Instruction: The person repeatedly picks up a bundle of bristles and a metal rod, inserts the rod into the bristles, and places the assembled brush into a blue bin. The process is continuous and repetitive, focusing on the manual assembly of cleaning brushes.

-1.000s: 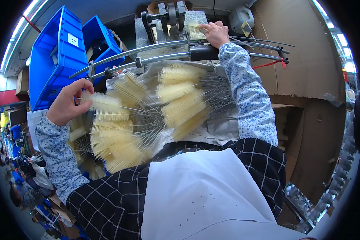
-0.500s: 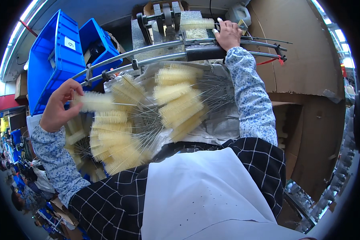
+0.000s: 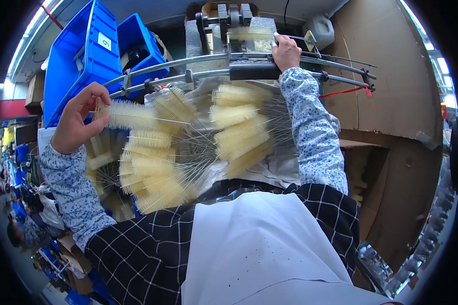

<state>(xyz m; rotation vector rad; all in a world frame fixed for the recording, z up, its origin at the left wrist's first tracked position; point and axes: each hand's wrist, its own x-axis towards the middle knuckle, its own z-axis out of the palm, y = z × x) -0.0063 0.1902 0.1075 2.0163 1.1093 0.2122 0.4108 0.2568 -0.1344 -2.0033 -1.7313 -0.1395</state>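
My left hand pinches the end of a cream bristle brush between thumb and fingers. The brush lies roughly level, its bare wire stem extending right over the pile. My right hand is closed at the black sleeve on the metal rails; what its fingers grip is hidden. Left of that hand, a blurred brush lies level by the machine. Below, brushes with twisted wire stems lie in two fanned piles, a left pile and a right pile.
Curved metal rails cross in front of the machine, a red ribbon near their right end. Blue bins stand at far left. A white jug and tall cardboard are at right. A white apron covers my lap.
The black sleeve and my right hand have moved left along the rails. The brush by the machine has shifted left too and looks blurrier. My left hand still holds its brush. The view has shifted slightly.
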